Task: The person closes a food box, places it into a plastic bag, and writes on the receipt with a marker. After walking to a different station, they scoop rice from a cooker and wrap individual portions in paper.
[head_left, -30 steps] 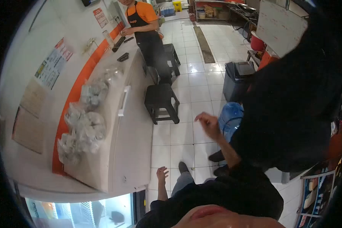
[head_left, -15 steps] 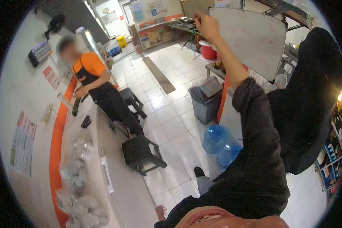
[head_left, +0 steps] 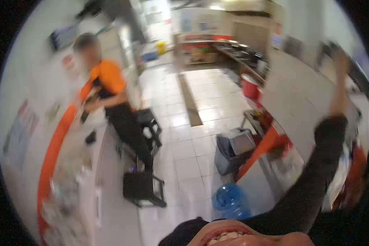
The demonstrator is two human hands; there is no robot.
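- Right hand [head_left: 339, 61]: raised at the end of an outstretched arm in a dark sleeve [head_left: 331, 135]; it is blurred, so I cannot tell whether it is clenched, loose or touching anything. The left hand is out of view.
- Just left of and below that hand in the view: the white board [head_left: 295, 100]; contact cannot be told. It looks stiff, flat and smooth, probably awkward more than heavy and a little slippery on its face; its edges would give the surest hold, one hand to each side.
- Right of the hand: a dark bar [head_left: 363, 80], probably rigid.
- Farther down and left of the hand: the lidded bin [head_left: 233, 151], then blue bottles [head_left: 226, 197], likely slick; best held at the neck.
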